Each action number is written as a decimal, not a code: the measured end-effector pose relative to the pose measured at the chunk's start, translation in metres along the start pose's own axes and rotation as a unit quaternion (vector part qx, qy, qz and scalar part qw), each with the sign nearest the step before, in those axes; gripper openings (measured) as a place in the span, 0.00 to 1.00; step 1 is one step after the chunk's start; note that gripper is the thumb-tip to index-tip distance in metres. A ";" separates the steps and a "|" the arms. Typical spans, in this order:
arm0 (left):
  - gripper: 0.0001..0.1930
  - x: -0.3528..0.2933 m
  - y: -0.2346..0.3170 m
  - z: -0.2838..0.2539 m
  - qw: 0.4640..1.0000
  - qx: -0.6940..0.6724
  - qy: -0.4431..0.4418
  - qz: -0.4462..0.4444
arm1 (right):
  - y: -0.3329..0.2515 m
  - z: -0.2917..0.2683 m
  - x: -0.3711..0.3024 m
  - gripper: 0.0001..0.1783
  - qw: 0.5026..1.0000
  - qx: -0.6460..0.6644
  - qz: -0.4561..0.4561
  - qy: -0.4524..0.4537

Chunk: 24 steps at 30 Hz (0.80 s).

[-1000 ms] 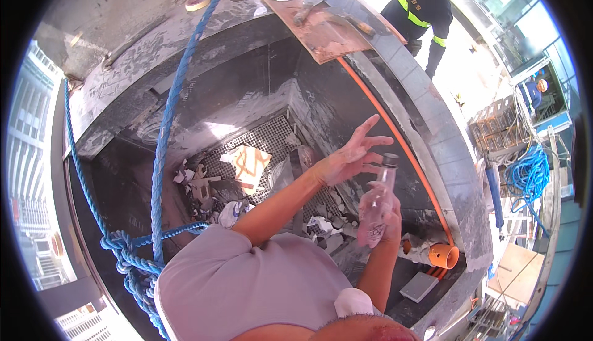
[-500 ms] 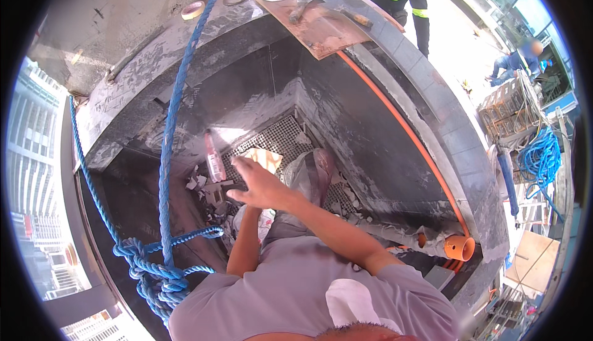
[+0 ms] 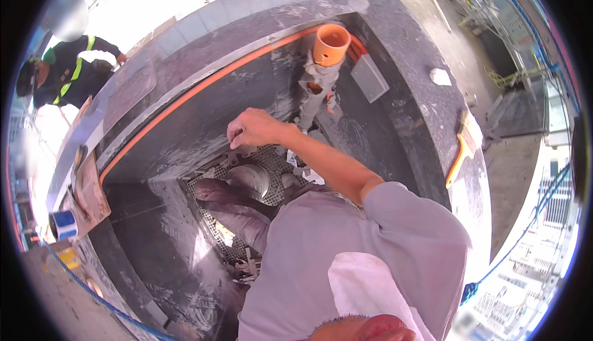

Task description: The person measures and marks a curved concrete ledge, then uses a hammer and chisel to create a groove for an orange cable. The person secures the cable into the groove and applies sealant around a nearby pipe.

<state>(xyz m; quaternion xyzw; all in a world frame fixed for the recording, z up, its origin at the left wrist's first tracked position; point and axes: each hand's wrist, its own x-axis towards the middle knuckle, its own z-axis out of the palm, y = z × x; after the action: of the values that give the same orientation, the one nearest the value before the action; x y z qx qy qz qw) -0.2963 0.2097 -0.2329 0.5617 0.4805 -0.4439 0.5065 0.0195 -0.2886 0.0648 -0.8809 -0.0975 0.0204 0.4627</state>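
Note:
My right hand (image 3: 259,128) reaches out over the dark-walled pit with its fingers curled inward. Whether anything small sits between the fingers I cannot make out. Below it, on the grid-patterned floor (image 3: 217,169), a round pale grey container (image 3: 254,179) stands beside my bent leg (image 3: 238,208). A short way right of the hand rises a grey, mortar-smeared pipe (image 3: 316,84), topped by an open orange pipe end (image 3: 332,46). My left hand is hidden from this view.
An orange conduit (image 3: 204,88) runs along the pit wall. A brush with an orange handle (image 3: 458,159) lies on the right ledge. A blue-and-white can (image 3: 62,224) stands by a board (image 3: 91,193) at left. Blue rope (image 3: 102,302) crosses the lower left. Another person (image 3: 74,72) is beyond the wall.
The view has turned to the right, toward the orange pipe end. My right hand, spread before, now has curled fingers. My left forearm has left the picture, and the pink-labelled bottle no longer shows.

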 end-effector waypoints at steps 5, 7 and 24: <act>0.08 0.018 0.073 -0.023 0.996 0.085 -0.025 0.004 | 0.022 -0.063 -0.070 0.09 0.982 -0.046 -0.035 0.180; 0.09 0.036 0.146 -0.016 0.993 0.097 -0.040 0.045 | 0.029 -0.060 -0.110 0.09 0.969 -0.074 0.053 0.228; 0.12 -0.191 0.414 0.147 0.538 0.176 0.296 0.770 | 0.006 -0.025 -0.110 0.24 0.948 0.171 0.169 0.206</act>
<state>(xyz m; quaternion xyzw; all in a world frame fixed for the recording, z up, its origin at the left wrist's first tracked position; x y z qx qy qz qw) 0.0843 0.0357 0.0007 0.8923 -0.1021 0.2328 0.3730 -0.0841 -0.3332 0.0678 -0.7768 0.1556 -0.0672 0.6065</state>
